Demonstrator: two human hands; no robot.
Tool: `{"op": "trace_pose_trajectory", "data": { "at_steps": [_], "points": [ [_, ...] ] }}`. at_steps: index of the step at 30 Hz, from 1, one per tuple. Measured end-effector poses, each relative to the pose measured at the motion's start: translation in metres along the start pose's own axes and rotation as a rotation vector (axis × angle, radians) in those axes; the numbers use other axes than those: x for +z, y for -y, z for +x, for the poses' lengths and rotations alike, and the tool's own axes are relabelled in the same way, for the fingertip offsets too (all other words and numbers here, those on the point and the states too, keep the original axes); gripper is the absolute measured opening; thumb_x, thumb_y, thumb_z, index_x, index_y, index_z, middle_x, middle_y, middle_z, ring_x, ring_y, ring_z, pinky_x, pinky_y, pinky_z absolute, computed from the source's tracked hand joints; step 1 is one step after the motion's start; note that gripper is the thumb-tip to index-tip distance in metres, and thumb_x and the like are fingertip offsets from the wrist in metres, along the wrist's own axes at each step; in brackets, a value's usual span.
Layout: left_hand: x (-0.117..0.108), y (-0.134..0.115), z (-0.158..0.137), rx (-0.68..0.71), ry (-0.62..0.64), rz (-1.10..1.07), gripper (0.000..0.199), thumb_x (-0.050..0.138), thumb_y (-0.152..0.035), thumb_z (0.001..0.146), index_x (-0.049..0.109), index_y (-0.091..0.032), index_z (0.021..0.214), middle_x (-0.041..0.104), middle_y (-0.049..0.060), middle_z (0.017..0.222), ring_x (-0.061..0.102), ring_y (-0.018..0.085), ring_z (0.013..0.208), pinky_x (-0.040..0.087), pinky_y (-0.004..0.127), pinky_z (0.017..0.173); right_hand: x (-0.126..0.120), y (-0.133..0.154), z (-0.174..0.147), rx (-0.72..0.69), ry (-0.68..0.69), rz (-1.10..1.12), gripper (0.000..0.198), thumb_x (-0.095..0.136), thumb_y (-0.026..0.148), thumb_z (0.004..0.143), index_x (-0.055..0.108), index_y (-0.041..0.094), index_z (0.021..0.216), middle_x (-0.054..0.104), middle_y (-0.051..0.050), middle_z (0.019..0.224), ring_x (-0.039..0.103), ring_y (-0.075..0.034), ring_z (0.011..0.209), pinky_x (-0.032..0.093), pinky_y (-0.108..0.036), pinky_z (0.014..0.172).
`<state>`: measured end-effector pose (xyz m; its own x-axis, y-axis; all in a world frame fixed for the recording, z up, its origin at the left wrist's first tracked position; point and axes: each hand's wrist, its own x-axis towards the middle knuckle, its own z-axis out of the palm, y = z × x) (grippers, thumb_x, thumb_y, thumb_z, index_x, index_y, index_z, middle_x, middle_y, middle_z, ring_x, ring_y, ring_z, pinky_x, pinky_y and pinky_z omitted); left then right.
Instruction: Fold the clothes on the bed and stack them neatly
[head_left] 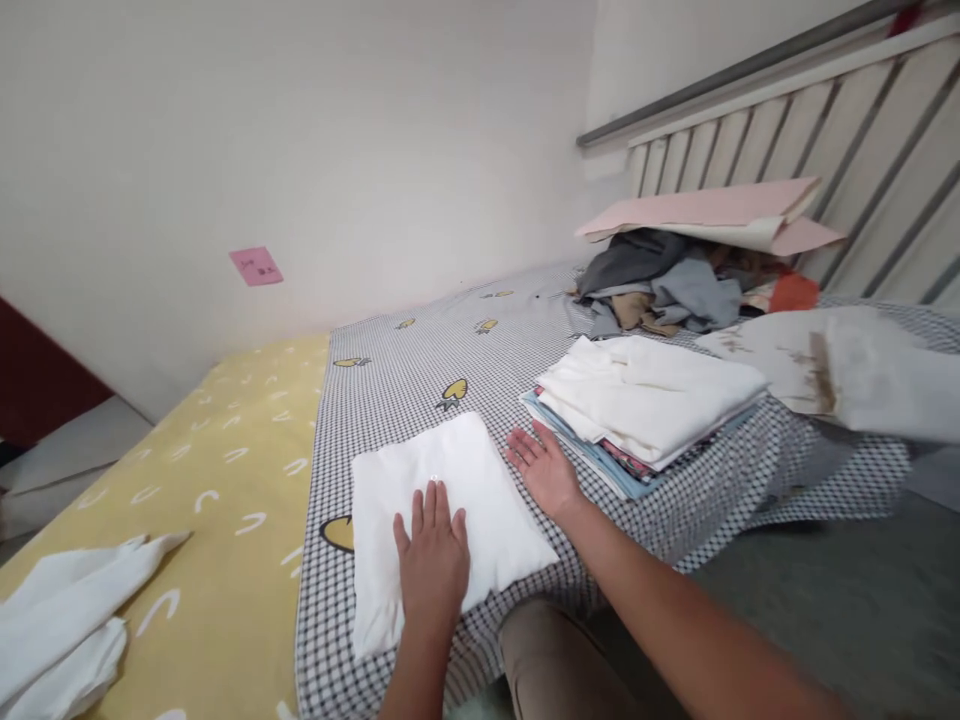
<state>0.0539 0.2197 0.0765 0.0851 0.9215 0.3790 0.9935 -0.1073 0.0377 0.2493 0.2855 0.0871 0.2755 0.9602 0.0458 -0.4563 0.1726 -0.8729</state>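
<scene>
A folded white garment [487,510] lies flat on the checked sheet [405,390] in front of me. My left hand [433,555] rests palm down on it, fingers stretched out. Just off the garment's right edge is my right hand [546,470], open, its palm turned partly up and to the left, holding nothing. It sits between the garment and a stack of folded clothes [645,395]. White cloth tops that stack, with light blue and dark patterned pieces showing beneath.
Loose white cloth [67,620] lies on the yellow sheet [247,470] at left. At the back right, rumpled clothes [675,280] sit under a pink sheet of board [705,208]. A stained white piece [832,365] lies nearby, before a slatted bed rail [795,130]. A pink note [256,266] marks the wall.
</scene>
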Motion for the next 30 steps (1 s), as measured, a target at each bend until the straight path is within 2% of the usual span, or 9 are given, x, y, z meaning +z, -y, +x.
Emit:
{"op": "trace_pose_trajectory", "data": {
  "at_steps": [3, 7, 12, 15, 17, 19, 21, 25, 30],
  "points": [
    [-0.002, 0.000, 0.001, 0.003, 0.039, 0.019, 0.053, 0.033, -0.035, 0.104, 0.038, -0.015, 0.153, 0.039, 0.009, 0.161, 0.037, 0.031, 0.150, 0.029, 0.065, 0.122, -0.013, 0.002, -0.016, 0.070, 0.019, 0.093, 0.032, 0.072, 0.044, 0.077, 0.065, 0.024, 0.101, 0.066, -0.001, 0.090, 0.064, -0.015, 0.077, 0.054, -0.028, 0.066],
    [-0.009, -0.004, 0.001, -0.002, 0.055, 0.036, 0.053, 0.033, -0.035, 0.104, 0.039, -0.014, 0.153, 0.039, 0.010, 0.161, 0.036, 0.031, 0.151, 0.029, 0.065, 0.122, -0.013, 0.004, -0.030, 0.169, 0.045, -0.030, 0.022, 0.066, 0.034, 0.080, 0.063, 0.022, 0.098, 0.060, 0.001, 0.082, 0.059, -0.011, 0.061, 0.043, -0.022, 0.046],
    [-0.009, -0.007, 0.000, -0.020, 0.045, 0.037, 0.054, 0.032, -0.035, 0.104, 0.038, -0.014, 0.153, 0.039, 0.011, 0.161, 0.037, 0.032, 0.150, 0.029, 0.065, 0.122, -0.008, 0.010, -0.031, 0.340, 0.110, -0.273, 0.010, 0.062, 0.024, 0.083, 0.061, 0.019, 0.092, 0.061, 0.001, 0.082, 0.057, -0.009, 0.048, 0.030, -0.019, 0.032],
    [-0.006, -0.007, -0.001, -0.029, 0.013, 0.034, 0.053, 0.032, -0.034, 0.104, 0.040, -0.015, 0.153, 0.041, 0.011, 0.160, 0.038, 0.032, 0.150, 0.029, 0.065, 0.122, -0.005, 0.011, -0.026, 0.391, 0.119, -0.404, 0.007, 0.058, 0.022, 0.087, 0.059, 0.021, 0.094, 0.057, 0.005, 0.074, 0.046, -0.004, 0.037, 0.018, -0.018, 0.029],
    [-0.004, -0.007, -0.001, -0.035, -0.005, 0.029, 0.052, 0.033, -0.034, 0.104, 0.042, -0.017, 0.152, 0.041, 0.011, 0.159, 0.038, 0.032, 0.149, 0.029, 0.065, 0.121, -0.002, 0.012, -0.021, 0.426, 0.151, -0.472, 0.003, 0.056, 0.023, 0.090, 0.057, 0.021, 0.089, 0.052, 0.008, 0.066, 0.037, -0.003, 0.032, 0.012, -0.017, 0.029],
    [-0.002, -0.007, -0.001, -0.039, -0.013, 0.031, 0.052, 0.033, -0.033, 0.103, 0.043, -0.018, 0.152, 0.042, 0.011, 0.159, 0.039, 0.033, 0.149, 0.030, 0.065, 0.121, 0.000, 0.015, -0.016, 0.459, 0.194, -0.519, 0.012, 0.054, 0.025, 0.093, 0.055, 0.020, 0.082, 0.048, 0.009, 0.062, 0.033, -0.002, 0.031, 0.009, -0.017, 0.030],
    [0.000, -0.007, -0.001, -0.039, -0.015, 0.042, 0.052, 0.033, -0.033, 0.103, 0.043, -0.018, 0.152, 0.042, 0.011, 0.159, 0.039, 0.033, 0.149, 0.030, 0.065, 0.120, 0.000, 0.019, -0.012, 0.484, 0.248, -0.540, 0.018, 0.054, 0.029, 0.094, 0.054, 0.020, 0.079, 0.050, 0.008, 0.063, 0.037, -0.002, 0.033, 0.012, -0.016, 0.030],
    [0.001, -0.007, -0.001, -0.043, -0.029, 0.058, 0.052, 0.032, -0.032, 0.103, 0.043, -0.016, 0.151, 0.042, 0.011, 0.159, 0.041, 0.033, 0.148, 0.030, 0.066, 0.121, -0.003, 0.026, -0.012, 0.507, 0.360, -0.542, 0.019, 0.058, 0.037, 0.093, 0.059, 0.019, 0.086, 0.058, 0.005, 0.075, 0.050, -0.003, 0.042, 0.024, -0.015, 0.032],
    [-0.001, -0.008, 0.000, -0.043, -0.011, 0.053, 0.051, 0.033, -0.032, 0.102, 0.044, -0.019, 0.151, 0.042, 0.010, 0.159, 0.041, 0.033, 0.148, 0.031, 0.066, 0.120, -0.002, 0.024, -0.009, 0.500, 0.401, -0.579, 0.023, 0.058, 0.040, 0.094, 0.057, 0.020, 0.082, 0.055, 0.007, 0.068, 0.041, -0.003, 0.038, 0.015, -0.016, 0.031]
  ]
}}
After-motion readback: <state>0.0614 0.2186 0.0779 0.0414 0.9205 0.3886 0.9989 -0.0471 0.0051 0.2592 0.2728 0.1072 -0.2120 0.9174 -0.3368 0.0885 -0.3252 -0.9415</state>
